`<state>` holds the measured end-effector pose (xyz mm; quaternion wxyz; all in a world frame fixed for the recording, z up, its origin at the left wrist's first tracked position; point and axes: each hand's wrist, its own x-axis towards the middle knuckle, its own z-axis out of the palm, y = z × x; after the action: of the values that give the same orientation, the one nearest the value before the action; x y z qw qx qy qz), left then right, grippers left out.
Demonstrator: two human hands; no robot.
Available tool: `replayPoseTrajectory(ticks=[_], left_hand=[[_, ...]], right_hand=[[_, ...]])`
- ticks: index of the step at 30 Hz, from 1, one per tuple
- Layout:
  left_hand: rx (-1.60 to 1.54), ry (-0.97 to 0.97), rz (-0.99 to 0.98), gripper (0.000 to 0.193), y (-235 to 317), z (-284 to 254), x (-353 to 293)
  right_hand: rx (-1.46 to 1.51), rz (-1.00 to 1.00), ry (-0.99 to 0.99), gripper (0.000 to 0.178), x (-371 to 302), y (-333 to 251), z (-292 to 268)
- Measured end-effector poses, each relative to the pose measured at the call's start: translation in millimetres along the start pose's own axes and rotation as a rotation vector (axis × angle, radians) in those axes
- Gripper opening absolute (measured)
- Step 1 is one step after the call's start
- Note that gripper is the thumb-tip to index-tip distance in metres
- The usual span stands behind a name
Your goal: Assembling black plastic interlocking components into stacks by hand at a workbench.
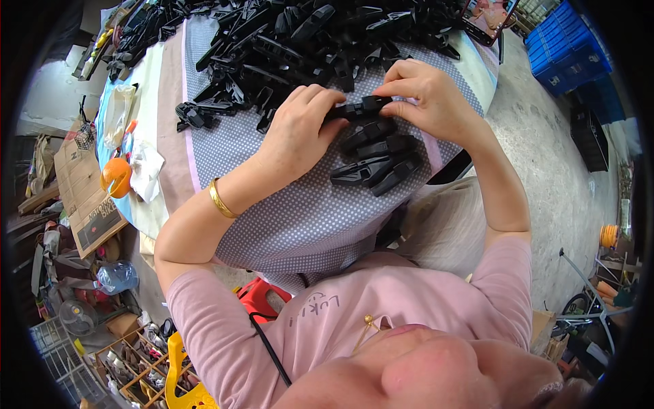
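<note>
Holding a black plastic part [355, 110] in front of the pile of black parts [293, 49]. Pinching its ends between thumbs and fingers of left hand [294, 131] and right hand [430, 99]. Can see loose black pieces [390, 146] before the pile too, on dotted tablecloth [266, 211].

1 left hand [300, 129], 1 right hand [428, 97], 1 held part [357, 110]. 4 loose parts [396, 174] in the near group. Pile [293, 44]: overlapping, can't count. 1 bangle [221, 198], 1 phone [486, 20], 1 fan [77, 318], 1 orange ball [115, 176], 1 yellow chair [176, 371], 1 black crate [588, 140].
</note>
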<state>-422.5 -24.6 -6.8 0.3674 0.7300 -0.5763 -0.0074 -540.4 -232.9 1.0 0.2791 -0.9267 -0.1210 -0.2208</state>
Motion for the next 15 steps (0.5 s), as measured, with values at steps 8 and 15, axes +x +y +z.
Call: replayPoseTrajectory(ticks=[8, 15], left_hand=[[0.12, -0.033, -0.033, 0.017, -1, -2, 2], [0.135, -0.05, -0.082, 0.017, -1, -3, 3]], right_hand=[[-0.166, 0.015, -0.116, 0.026, -6, 6, -10], [-0.107, 0.05, -0.072, 0.022, -1, 7, -21]])
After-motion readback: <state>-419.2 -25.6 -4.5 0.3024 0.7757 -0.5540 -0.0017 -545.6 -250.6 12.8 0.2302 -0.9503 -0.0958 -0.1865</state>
